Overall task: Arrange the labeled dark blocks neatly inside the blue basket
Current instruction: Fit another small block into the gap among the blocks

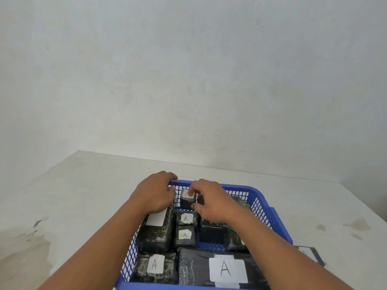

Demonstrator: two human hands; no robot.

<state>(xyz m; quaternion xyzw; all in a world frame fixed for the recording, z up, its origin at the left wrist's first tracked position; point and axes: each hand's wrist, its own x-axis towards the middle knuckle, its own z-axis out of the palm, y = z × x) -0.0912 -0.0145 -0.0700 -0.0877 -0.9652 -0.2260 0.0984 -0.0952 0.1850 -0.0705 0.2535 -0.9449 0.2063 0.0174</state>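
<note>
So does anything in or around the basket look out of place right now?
Yes. One labeled block lies on the table outside the blue basket, beside its right wall, partly hidden by the right forearm. Inside, the small block at the far wall sits askew, pinched by the right hand.

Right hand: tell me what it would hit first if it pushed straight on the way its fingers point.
The right hand already pinches the small dark labeled block; beyond it, probably the blue plastic basket's far mesh wall, though depth is unclear.

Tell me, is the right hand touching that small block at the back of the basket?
Touching. The head view shows the right hand's fingers pinching the small block.
</note>
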